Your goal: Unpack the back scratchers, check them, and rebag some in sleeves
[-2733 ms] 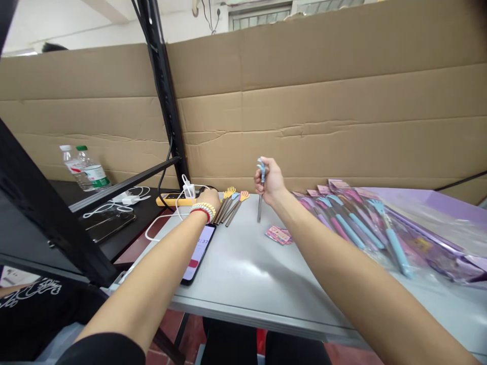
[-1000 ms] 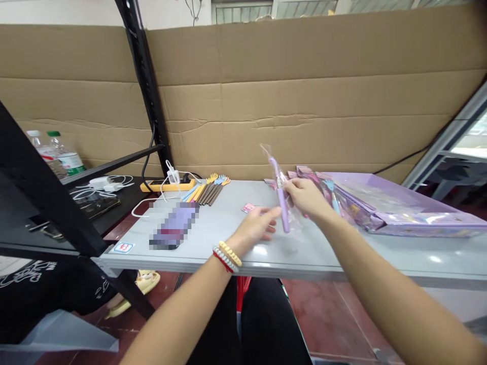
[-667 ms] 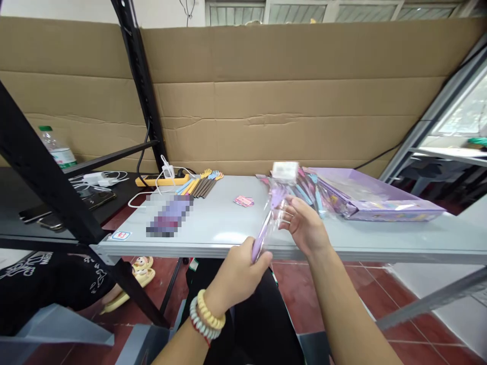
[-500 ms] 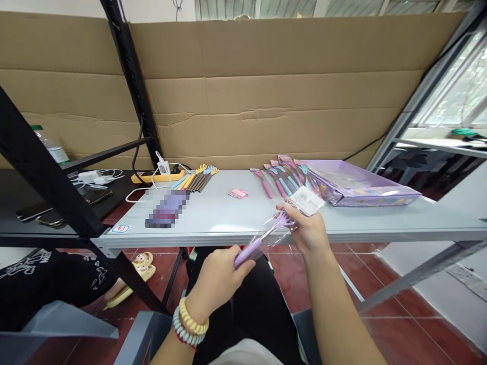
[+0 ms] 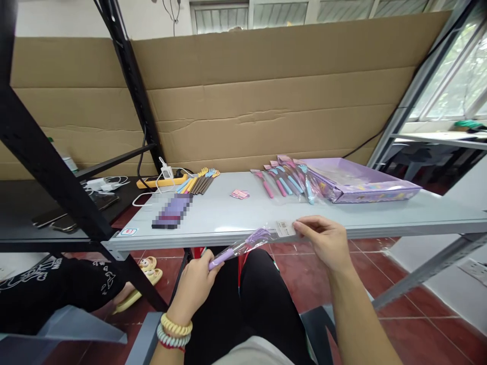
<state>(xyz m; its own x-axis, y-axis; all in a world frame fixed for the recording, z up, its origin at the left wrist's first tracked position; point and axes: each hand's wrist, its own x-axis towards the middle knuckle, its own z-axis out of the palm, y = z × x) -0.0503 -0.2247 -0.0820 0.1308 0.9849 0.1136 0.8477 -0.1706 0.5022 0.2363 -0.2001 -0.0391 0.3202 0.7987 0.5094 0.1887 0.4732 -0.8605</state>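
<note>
A purple back scratcher [image 5: 243,244] with a claw-shaped head lies in a clear plastic sleeve, stretched between my hands above the table's front edge. My left hand [image 5: 198,279] is closed round the handle end. My right hand [image 5: 323,238] pinches the other end of the sleeve, beside a white label [image 5: 284,229]. Further back, several wrapped pink and blue back scratchers [image 5: 285,180] lie in a row. Unwrapped ones with brown, blue and yellow handles [image 5: 200,182] are bunched to the left. Small pink cards [image 5: 240,194] lie between the two groups.
A lilac tray-like box [image 5: 373,196] stands at the right of the white table [image 5: 213,218]. A pixelated phone-shaped thing [image 5: 173,210] and a yellow power strip [image 5: 163,182] with white cables are on the left. Black shelf posts [image 5: 139,86] rise there; another person's leg [image 5: 64,284] shows below.
My right hand has moved right and down to the sleeve's label end, drawing the sleeve straight. My left hand has shifted left and slightly down with the handle. The view has tilted slightly.
</note>
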